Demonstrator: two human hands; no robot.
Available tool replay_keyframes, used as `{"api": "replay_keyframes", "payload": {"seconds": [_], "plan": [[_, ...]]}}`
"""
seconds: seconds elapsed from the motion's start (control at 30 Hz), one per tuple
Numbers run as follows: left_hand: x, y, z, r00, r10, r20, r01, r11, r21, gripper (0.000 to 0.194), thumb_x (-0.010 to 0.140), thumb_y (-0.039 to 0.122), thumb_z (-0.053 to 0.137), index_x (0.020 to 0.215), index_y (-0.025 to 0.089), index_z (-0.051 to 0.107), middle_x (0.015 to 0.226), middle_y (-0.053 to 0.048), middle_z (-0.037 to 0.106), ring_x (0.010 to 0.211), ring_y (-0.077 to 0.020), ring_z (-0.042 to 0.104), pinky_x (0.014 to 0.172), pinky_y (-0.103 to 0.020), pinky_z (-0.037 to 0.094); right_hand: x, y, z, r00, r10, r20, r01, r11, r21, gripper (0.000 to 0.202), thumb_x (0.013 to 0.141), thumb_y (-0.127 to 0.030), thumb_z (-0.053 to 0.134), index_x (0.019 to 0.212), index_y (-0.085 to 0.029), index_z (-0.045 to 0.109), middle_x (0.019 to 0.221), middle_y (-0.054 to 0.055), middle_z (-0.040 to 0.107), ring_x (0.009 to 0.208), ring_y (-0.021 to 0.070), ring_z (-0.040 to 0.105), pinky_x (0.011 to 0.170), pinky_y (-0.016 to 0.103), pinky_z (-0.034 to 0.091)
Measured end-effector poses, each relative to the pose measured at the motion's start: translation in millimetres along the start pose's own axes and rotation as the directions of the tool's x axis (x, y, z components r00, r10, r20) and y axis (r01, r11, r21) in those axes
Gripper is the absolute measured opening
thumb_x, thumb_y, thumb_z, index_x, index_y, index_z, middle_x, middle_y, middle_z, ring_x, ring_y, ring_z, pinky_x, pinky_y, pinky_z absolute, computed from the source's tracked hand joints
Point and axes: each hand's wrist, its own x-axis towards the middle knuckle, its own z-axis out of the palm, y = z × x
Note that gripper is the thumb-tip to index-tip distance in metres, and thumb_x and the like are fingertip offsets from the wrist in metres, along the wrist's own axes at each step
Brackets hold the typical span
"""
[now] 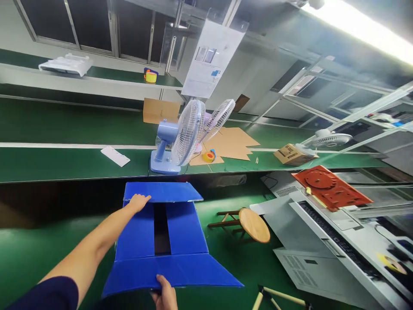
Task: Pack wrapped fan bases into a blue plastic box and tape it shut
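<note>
A blue corrugated plastic box (187, 228) is held low in front of the green bench, its top facing me. Two inner flaps are folded in, with a dark gap between them, while the far and near flaps stand outward. My left hand (138, 202) reaches across and grips the far flap (167, 191) near its left part. On the near flap (193, 271), my right hand (166, 295) pinches the bottom edge, thumb on top and the other fingers beneath, partly hidden.
Along the green bench (64, 165) stand a blue desk fan (189, 133) and a second fan behind it, beside flat cardboard (229, 144) and a tape roll (209, 156). A wooden stool (254, 225) is right of the box. Farther right, a grey machine (319, 254) carries an orange-red panel (325, 183).
</note>
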Motion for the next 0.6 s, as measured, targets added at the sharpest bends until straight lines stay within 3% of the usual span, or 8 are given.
{"api": "replay_keyframes", "payload": {"seconds": [0.13,0.27,0.37,0.43,0.5,0.53,0.6], "plan": [[-7.4,-18.1,41.8,0.995,-0.049,0.09,0.052,0.998,-0.026,0.073,0.093,0.009,0.065,0.163,0.024,0.049,0.158,-0.019,0.063,0.145,-0.0383,0.061,0.117,-0.059,0.05,5.6,1.5,11.0,0.999,-0.03,-0.012,0.03,0.999,0.039,0.054,0.043,-0.039,0.089,0.088,-0.022,0.064,0.088,0.007,0.08,0.086,0.0283,0.076,0.063,0.032,0.058],[-22.0,-33.0,60.1,0.994,-0.092,0.063,0.097,0.993,-0.075,0.092,0.08,-0.002,0.066,0.165,0.029,0.048,0.178,-0.016,0.04,0.166,-0.0386,0.034,0.135,-0.059,0.029,12.4,1.8,0.6,0.997,0.005,-0.076,-0.003,1.0,0.029,0.053,0.037,-0.035,0.09,0.081,-0.024,0.064,0.083,0.005,0.079,0.08,0.0267,0.074,0.057,0.031,0.055],[-42.0,-45.5,63.4,0.982,-0.185,-0.047,0.179,0.977,-0.119,0.084,0.092,0.005,0.058,0.169,0.032,0.04,0.185,-0.013,0.022,0.173,-0.0347,0.012,0.141,-0.056,0.009,16.0,7.1,-5.2,0.992,0.012,-0.129,-0.011,1.0,0.009,0.05,0.032,-0.035,0.089,0.076,-0.024,0.067,0.073,0.003,0.076,0.072,0.0255,0.072,0.054,0.03,0.052],[-63.7,-57.8,66.7,0.949,-0.298,-0.107,0.279,0.946,-0.166,0.072,0.104,0.016,0.046,0.173,0.03,0.031,0.187,-0.013,0.01,0.174,-0.0338,0.005,0.141,-0.055,0.01,17.8,12.9,-4.9,0.988,0.007,-0.151,-0.008,1.0,-0.003,0.045,0.031,-0.035,0.087,0.07,-0.025,0.066,0.068,0.003,0.073,0.069,0.0257,0.071,0.051,0.03,0.05],[-93.8,-74.9,73.8,0.902,-0.42,-0.1,0.391,0.893,-0.223,0.064,0.111,0.027,0.035,0.175,0.024,0.025,0.186,-0.018,0.012,0.173,-0.0344,0.015,0.138,-0.052,0.024,20.0,18.7,-0.8,0.987,-0.002,-0.163,-0.002,1.0,-0.02,0.041,0.03,-0.035,0.085,0.063,-0.026,0.064,0.062,0.001,0.07,0.065,0.0256,0.069,0.048,0.029,0.047],[-112.1,-84.8,79.1,0.882,-0.467,-0.065,0.439,0.863,-0.249,0.062,0.113,0.03,0.032,0.174,0.021,0.028,0.183,-0.021,0.022,0.169,-0.0341,0.028,0.133,-0.049,0.035,21.2,21.0,2.6,0.987,-0.008,-0.163,0.003,1.0,-0.029,0.039,0.029,-0.035,0.084,0.061,-0.026,0.063,0.06,0.001,0.069,0.064,0.0253,0.069,0.047,0.028,0.046],[-154.3,-104.6,93.0,0.855,-0.517,0.053,0.509,0.814,-0.281,0.054,0.113,0.035,0.038,0.164,0.018,0.047,0.164,-0.021,0.057,0.149,-0.032,0.059,0.119,-0.045,0.052,23.2,24.3,10.6,0.987,-0.021,-0.158,0.014,0.999,-0.049,0.037,0.029,-0.037,0.082,0.058,-0.027,0.061,0.058,0.0,0.067,0.06,0.0238,0.066,0.045,0.027,0.044]]}}
